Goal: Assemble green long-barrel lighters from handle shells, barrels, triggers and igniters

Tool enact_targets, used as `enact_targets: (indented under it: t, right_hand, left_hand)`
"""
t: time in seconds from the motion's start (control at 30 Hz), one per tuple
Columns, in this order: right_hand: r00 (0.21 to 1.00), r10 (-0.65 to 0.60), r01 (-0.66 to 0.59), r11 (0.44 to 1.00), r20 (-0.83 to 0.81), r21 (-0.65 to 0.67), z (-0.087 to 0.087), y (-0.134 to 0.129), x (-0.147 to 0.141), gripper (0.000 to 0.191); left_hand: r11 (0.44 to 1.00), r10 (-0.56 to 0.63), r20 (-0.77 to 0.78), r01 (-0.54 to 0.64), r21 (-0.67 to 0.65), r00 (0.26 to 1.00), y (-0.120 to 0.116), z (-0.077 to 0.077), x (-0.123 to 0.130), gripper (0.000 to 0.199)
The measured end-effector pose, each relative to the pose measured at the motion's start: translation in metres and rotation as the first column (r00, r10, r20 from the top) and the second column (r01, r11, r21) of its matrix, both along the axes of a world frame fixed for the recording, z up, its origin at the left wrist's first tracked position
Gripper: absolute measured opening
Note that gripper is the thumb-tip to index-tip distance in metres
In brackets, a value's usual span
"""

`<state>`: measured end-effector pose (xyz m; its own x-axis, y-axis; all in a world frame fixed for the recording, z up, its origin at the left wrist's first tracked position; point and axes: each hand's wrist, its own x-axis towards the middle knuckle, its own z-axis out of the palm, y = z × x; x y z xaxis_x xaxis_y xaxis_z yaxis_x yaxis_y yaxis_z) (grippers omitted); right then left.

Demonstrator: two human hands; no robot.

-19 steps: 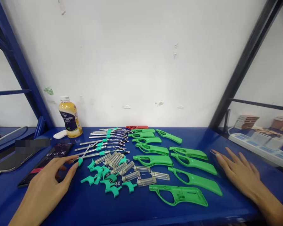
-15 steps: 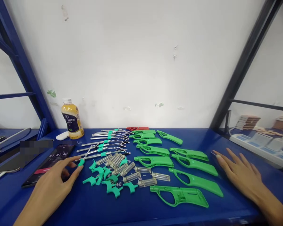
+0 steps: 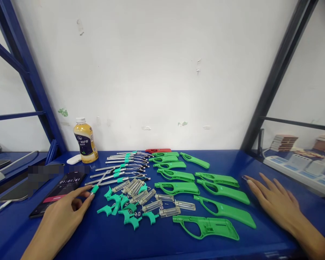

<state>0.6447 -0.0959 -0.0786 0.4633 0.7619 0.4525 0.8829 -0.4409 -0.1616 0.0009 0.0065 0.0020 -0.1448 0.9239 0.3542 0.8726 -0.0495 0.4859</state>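
Observation:
My left hand (image 3: 66, 213) pinches a small screwdriver (image 3: 95, 188) by its teal handle, its thin shaft pointing up and away. Beside it lie metal rods (image 3: 112, 175) with teal collars and thin wires. Teal triggers (image 3: 115, 203) and clear tanks (image 3: 170, 212) are heaped at the middle. Several green shell halves (image 3: 208, 226) lie in rows to the right, and a red one (image 3: 158, 150) is at the back. My right hand (image 3: 277, 206) rests on the blue table with its fingers spread, a small clear piece (image 3: 244, 177) by its index fingertip.
A phone (image 3: 61, 187) showing a timer lies beyond my left hand, with another phone (image 3: 24, 187) further left. A yellow bottle (image 3: 85, 142) and a white case (image 3: 74, 159) stand near the wall. On the right is a white power strip (image 3: 300, 173).
My left thumb and finger have closed on the screwdriver handle, which has tilted slightly. The view has shifted a little. My right hand has hardly moved.

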Motion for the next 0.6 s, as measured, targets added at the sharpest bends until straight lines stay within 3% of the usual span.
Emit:
enact_targets:
  t: [0.33,0.6]
  right_hand:
    - [0.999,-0.01,0.01,1.0,0.035,0.001,0.004,0.001,0.002,0.084]
    - [0.994,0.081,-0.088,0.991,0.071,0.101,0.015,-0.001,-0.003,0.079]
  left_hand:
    - [0.991,0.01,0.056,-0.017,0.134,0.998,-0.009,0.005,0.003,0.063]
    - [0.939,-0.04,0.067,0.014,0.343,0.997,-0.006,-0.011,-0.006,0.053]
